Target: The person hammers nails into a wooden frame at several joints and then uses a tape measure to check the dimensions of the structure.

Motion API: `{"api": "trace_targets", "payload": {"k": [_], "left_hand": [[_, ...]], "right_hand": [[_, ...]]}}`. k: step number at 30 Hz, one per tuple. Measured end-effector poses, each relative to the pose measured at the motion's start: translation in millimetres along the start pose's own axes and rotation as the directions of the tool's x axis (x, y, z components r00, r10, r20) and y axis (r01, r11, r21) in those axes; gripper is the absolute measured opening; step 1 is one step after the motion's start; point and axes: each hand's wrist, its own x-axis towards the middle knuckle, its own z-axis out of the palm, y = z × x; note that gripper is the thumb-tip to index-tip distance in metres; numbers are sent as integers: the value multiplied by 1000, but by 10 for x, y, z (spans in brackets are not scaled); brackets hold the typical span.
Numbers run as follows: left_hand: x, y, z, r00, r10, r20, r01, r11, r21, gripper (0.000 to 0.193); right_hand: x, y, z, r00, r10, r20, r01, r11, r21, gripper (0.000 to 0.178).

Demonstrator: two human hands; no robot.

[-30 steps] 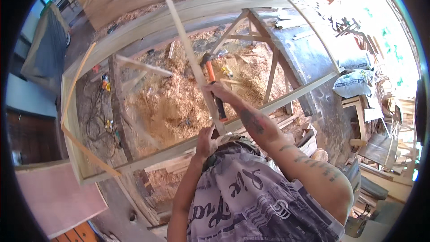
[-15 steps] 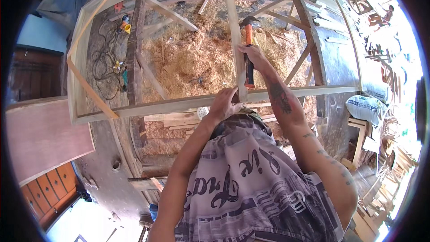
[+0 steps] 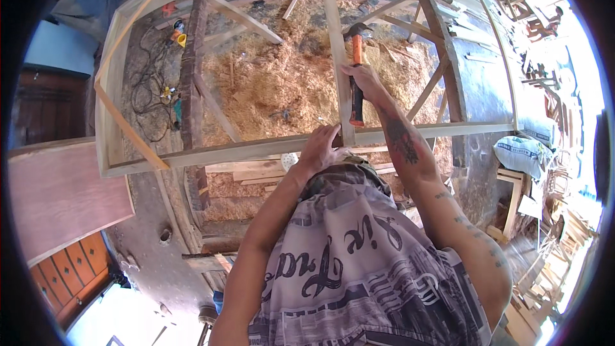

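Observation:
A large rectangular wooden frame [image 3: 250, 150] of pale timber spans the view in front of me. Its middle bar [image 3: 333, 41] runs from the far side to the near rail. My left hand [image 3: 318, 149] grips the near rail where the middle bar meets it, with the fingertips over the joint. In my right hand [image 3: 364, 81] is a claw hammer [image 3: 357, 51] with an orange and black handle, its head pointing away from me. The thumb side of that hand rests against the middle bar. What lies under my left palm is hidden.
Wooden trestles [image 3: 442, 57] with diagonal braces stand beneath the frame. Wood shavings [image 3: 275, 90] cover the floor between them. A thin orange-brown strip [image 3: 133, 127] crosses the frame's left corner. Cables [image 3: 148, 83] lie at left; a stuffed sack [image 3: 522, 154] sits at right.
The frame's left end has shifted very slightly to the left in view. Both hands keep their hold, and the hammer stays almost where it was.

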Motion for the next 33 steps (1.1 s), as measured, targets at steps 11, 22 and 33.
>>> {"api": "trace_targets", "payload": {"k": [11, 22, 33], "left_hand": [[10, 9, -12, 1000, 4, 8, -4, 1000, -4, 69], [54, 11, -522, 884, -461, -74, 157, 442, -883, 52], [163, 609, -528, 887, -443, 132, 283, 294, -913, 42]], "right_hand": [[-53, -8, 36, 999, 27, 29, -30, 994, 103, 33], [-5, 45, 18, 999, -43, 9, 42, 996, 75, 35], [-505, 111, -618, 996, -84, -17, 85, 988, 126, 49]]}}
